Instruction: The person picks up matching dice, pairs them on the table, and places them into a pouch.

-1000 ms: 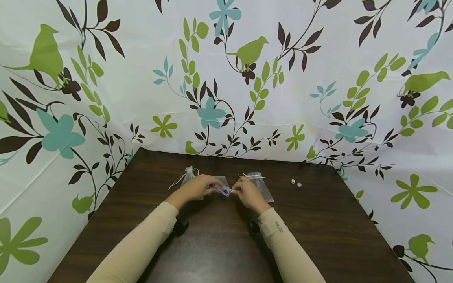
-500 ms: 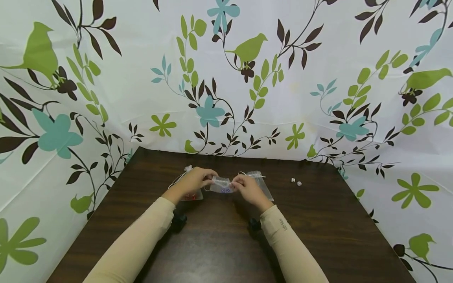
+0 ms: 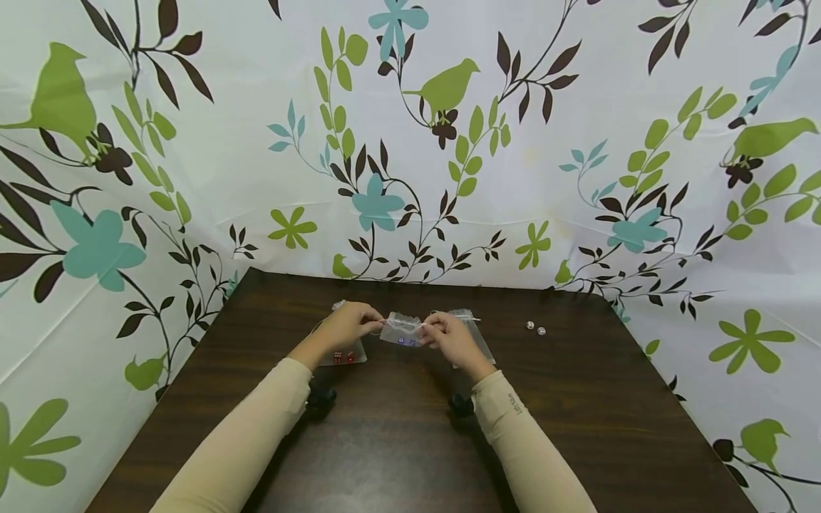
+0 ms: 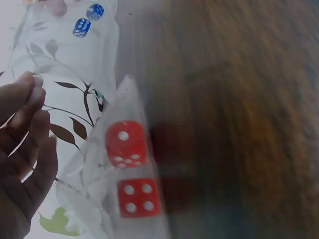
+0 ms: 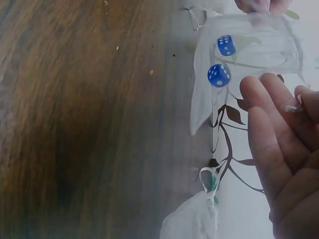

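Note:
A sheer white drawstring bag (image 3: 402,328) hangs between my two hands with two blue dice (image 5: 219,75) in its lower part. My left hand (image 3: 351,325) pinches the drawstring on the left side between thumb and fingertip. On the other side my right hand (image 3: 449,336) pinches the string's right end, its white tip (image 5: 295,106) showing at the fingers in the right wrist view. The bag's mouth is gathered in folds. Beneath my left hand lies a second sheer bag with two red dice (image 4: 138,198), its top partly hidden by the hand.
A third sheer bag (image 3: 477,338) lies behind my right hand, its white string at the top. Two white dice (image 3: 535,328) sit farther right on the dark wood table (image 3: 398,442). A patterned cloth (image 3: 410,142) rises behind the table's far edge.
My hands have moved apart, drawing the strings out sideways. The bag with blue dice has lifted and spread, its mouth gathering. The red dice have come into view below my left hand.

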A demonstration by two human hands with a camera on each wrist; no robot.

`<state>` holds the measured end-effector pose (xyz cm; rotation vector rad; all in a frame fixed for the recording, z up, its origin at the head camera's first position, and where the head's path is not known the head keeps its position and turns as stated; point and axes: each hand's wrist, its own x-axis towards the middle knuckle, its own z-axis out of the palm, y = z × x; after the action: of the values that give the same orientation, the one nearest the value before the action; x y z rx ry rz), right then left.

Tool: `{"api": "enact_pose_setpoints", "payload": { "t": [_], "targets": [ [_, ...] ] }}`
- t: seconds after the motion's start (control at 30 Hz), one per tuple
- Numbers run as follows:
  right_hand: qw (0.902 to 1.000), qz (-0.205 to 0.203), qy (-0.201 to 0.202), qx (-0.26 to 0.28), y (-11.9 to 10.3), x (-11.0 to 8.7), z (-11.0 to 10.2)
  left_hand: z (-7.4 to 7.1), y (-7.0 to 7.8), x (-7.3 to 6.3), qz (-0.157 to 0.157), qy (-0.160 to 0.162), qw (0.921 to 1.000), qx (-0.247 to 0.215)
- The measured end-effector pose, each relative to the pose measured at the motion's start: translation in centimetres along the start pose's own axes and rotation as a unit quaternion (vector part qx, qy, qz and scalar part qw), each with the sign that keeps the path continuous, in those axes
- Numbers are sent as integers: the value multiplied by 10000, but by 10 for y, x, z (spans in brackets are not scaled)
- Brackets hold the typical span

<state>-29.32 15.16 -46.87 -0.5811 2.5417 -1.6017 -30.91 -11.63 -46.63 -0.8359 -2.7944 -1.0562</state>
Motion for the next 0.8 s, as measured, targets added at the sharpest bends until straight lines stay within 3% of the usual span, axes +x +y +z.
{"api": "enact_pose_setpoints", "payload": {
  "t": [0.17, 0.37, 0.6, 0.8],
  "targets": [
    [9999, 66, 64, 98, 3, 1, 0, -3, -7, -4, -221, -119, 9964, -812],
    [9992, 117, 175, 326, 3, 1, 2, -6, -11, -3, -609, -280, 9772, -2013],
    [9991, 4, 375, 177, -1, 0, 1, -5, -12, -3, -1057, -241, 9579, -2659],
    [9984, 19, 568, 79, -2, 2, -3, -8, -8, -3, -1193, -133, 9453, -3034]
  ]
}}
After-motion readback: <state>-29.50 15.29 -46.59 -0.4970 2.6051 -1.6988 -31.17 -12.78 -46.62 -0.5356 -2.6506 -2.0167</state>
